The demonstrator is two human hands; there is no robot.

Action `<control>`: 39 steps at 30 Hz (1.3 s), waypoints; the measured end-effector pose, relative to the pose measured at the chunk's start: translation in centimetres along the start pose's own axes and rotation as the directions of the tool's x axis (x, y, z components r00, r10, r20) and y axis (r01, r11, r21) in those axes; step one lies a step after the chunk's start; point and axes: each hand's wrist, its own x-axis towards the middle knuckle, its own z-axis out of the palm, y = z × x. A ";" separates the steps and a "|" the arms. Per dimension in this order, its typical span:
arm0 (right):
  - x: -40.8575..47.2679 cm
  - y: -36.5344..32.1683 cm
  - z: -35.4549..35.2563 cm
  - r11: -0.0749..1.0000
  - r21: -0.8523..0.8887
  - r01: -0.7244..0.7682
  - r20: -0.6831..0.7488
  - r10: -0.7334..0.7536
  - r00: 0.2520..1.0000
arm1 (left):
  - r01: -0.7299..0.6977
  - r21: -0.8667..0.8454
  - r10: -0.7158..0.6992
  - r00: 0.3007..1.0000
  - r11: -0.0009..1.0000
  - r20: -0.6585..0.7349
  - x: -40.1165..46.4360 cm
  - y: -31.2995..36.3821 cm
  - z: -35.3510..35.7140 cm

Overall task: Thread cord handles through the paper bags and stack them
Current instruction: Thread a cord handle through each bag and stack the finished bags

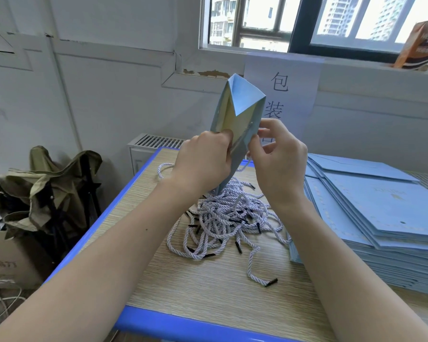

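Paper bag [240, 112], pale blue outside and yellowish inside, stands open and upright above the cord pile [229, 218]. I see my left hand [203, 161] gripping its near rim, my right hand [278, 154] pinching its right edge; flat bags [381, 213] stacked right.

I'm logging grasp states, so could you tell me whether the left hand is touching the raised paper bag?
Touching. The head view shows the left hand gripping the lower edge of the paper bag, thumb pressed onto its yellowish inner face.
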 end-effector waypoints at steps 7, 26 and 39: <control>-0.1 -0.3 0.2 1.000 0.003 0.021 0.013 -0.021 1.000 | -0.006 -0.013 0.008 0.987 1.000 0.163 -0.2 -0.2 -0.8; -0.1 -0.8 -0.1 0.995 -0.071 0.075 0.029 -0.073 0.997 | -0.050 -0.204 0.045 0.999 0.978 -0.027 -0.1 -0.6 0.1; -0.1 -0.9 -0.1 0.987 -0.137 0.080 0.086 -0.069 0.994 | -0.186 -0.316 0.087 0.949 0.930 -0.302 -0.4 0.4 1.2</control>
